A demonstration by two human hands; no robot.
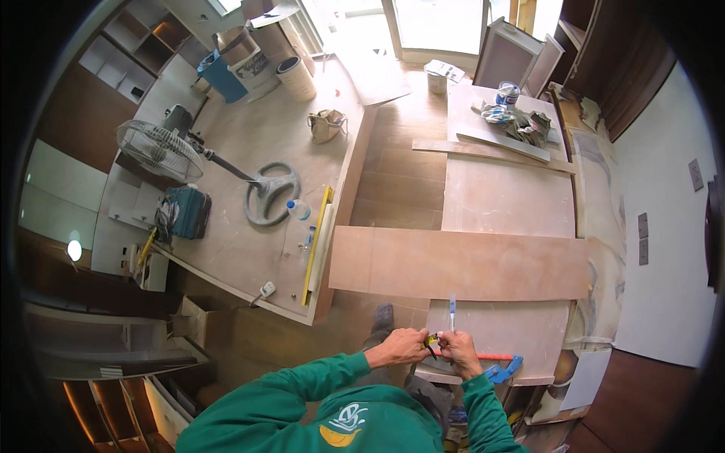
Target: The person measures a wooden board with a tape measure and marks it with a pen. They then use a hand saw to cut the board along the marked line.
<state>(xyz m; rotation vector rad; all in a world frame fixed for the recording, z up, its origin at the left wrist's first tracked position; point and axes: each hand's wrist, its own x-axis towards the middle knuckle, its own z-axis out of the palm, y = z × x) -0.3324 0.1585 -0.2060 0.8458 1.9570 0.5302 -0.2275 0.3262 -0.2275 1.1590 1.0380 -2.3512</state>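
Close in front of my body, both hands meet over a small yellow-and-black tape measure [431, 340]. My left hand [400, 348] is closed around its left side. From the other side, my right hand [459, 352] pinches at it, and the fingers partly cover it. Just beyond the right hand is a slim blue-and-white tool [452, 311], pointing away from me; I cannot tell if the hand touches it. A hacksaw with a red bar and a blue handle [504, 370] lies by my right wrist on the pale panel [529, 325].
A wide wooden board [461, 260] spans ahead, its left end by the large worktop [249, 226]. On that worktop are a fan [158, 151], buckets [249, 64], bottles [298, 209] and a yellow level [317, 245]. Thin strips [502, 146] and crumpled cloths [521, 124] lie farther right.
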